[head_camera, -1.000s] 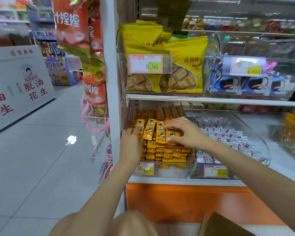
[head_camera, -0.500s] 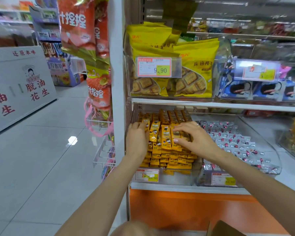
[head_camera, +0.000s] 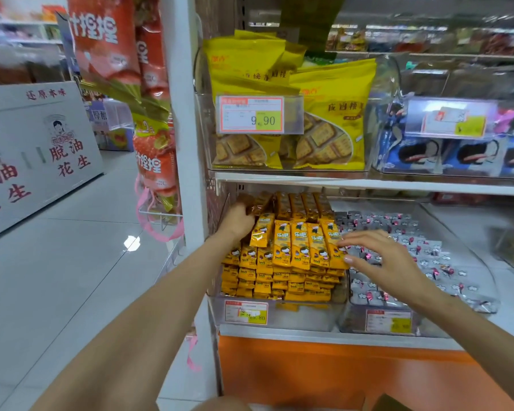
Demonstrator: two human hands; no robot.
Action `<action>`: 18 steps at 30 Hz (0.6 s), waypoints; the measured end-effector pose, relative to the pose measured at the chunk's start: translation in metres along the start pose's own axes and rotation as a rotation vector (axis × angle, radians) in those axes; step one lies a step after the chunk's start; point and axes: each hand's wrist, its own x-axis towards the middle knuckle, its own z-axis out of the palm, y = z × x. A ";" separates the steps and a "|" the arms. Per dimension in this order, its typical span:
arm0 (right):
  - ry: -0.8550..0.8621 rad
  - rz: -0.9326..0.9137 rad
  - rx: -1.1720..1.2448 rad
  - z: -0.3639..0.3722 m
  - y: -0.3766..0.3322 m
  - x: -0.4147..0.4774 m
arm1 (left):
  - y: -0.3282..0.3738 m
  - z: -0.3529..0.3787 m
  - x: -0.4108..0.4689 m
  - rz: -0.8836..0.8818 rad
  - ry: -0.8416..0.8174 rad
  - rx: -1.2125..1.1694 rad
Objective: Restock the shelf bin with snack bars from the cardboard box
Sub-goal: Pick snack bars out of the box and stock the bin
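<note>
**Shelf layout at the restocking point**

The snack bars (head_camera: 297, 247) stand in rows inside the shelf bin (head_camera: 303, 318) at centre frame, on the lower shelf. A bin of wrapped sweets (head_camera: 353, 324) sits just to its right, and a bin of biscuit bags (head_camera: 382, 93) directly above. Hanging packets (head_camera: 107, 40) occupy the upper left. The cardboard box (head_camera: 389, 404) shows at the bottom edge, right of centre.

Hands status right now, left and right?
Left hand: reaching in among the snack bars, grip too blurred, cannot tell.
Right hand: open, touching the front bars' right edge.

Both arms stretch forward, left hand (head_camera: 237, 222) with fingers bent out of sight, right hand (head_camera: 382, 258) flat, fingers spread.
</note>
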 end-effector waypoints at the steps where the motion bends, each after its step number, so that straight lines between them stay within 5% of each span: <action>1: 0.000 0.006 0.003 0.000 0.001 0.000 | -0.001 0.001 -0.003 -0.030 0.023 -0.014; 4: -0.011 0.024 0.010 0.005 0.003 -0.001 | -0.004 0.006 -0.013 -0.030 0.066 -0.017; 13: -0.032 0.054 0.046 0.013 0.001 -0.002 | 0.003 0.005 -0.005 -0.085 -0.142 -0.028; 18: -0.054 0.046 0.029 0.011 0.000 -0.003 | 0.004 0.008 -0.025 -0.114 -0.026 0.110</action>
